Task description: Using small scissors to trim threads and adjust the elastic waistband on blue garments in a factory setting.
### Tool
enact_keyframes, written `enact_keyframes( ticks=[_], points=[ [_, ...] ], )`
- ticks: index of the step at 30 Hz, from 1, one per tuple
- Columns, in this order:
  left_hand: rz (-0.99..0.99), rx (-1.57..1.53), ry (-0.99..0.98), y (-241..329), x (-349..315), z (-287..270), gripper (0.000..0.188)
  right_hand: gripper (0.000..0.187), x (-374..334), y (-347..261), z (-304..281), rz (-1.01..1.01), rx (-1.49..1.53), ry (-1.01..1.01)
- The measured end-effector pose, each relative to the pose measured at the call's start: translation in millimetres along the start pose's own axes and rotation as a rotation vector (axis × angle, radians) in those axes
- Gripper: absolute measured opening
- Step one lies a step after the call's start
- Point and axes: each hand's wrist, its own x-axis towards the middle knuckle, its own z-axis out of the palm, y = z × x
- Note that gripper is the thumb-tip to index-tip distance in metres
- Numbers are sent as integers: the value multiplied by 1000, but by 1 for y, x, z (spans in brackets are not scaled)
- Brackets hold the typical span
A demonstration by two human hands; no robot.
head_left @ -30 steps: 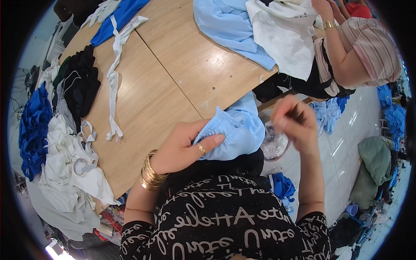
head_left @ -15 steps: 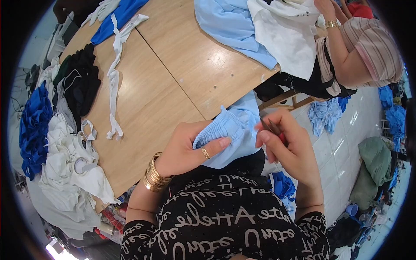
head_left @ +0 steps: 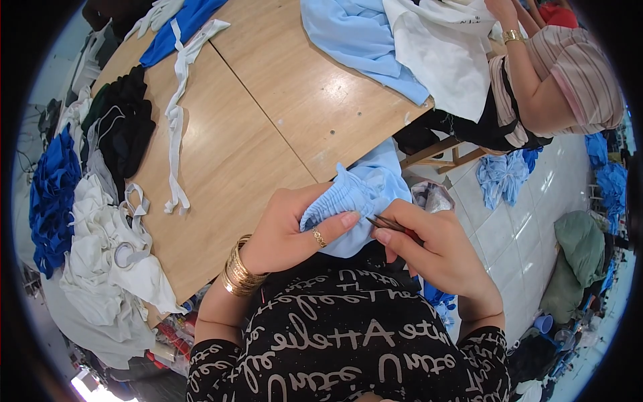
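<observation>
the right hand (head_left: 439,251), fingers closed around dark-tipped snips (head_left: 394,226), has come in to the light blue gathered cloth (head_left: 358,191), which is held just off the worktop's (head_left: 248,154) near edge. the left hand's (head_left: 284,224) fingers pinch that cloth, thumb on top. the snips' points now lie over the fabric, seemingly within working reach; whether they touch it, i cannot tell.

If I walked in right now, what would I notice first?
Probably the light-blue gathered cloth in the middle, gripped by the left hand, with the right hand holding a small, dark-tipped pointed tool close to it. The shiny gold bangles on the left wrist catch the eye too. Far left, a bright-blue heap of cloth stands out.
</observation>
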Motion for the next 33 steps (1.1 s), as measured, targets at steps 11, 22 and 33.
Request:
enact_keyframes(
  ticks=[11,22,33],
  points=[
    [2,14,15,0,0,0,18,8,1,0,0,-20,-60,13],
    [59,49,25,-6,2,5,18,8,1,0,-2,-20,-141,18],
    [-126,-60,-162,7,9,-5,26,53,45,32,-27,-50,358,-221]
  ],
)
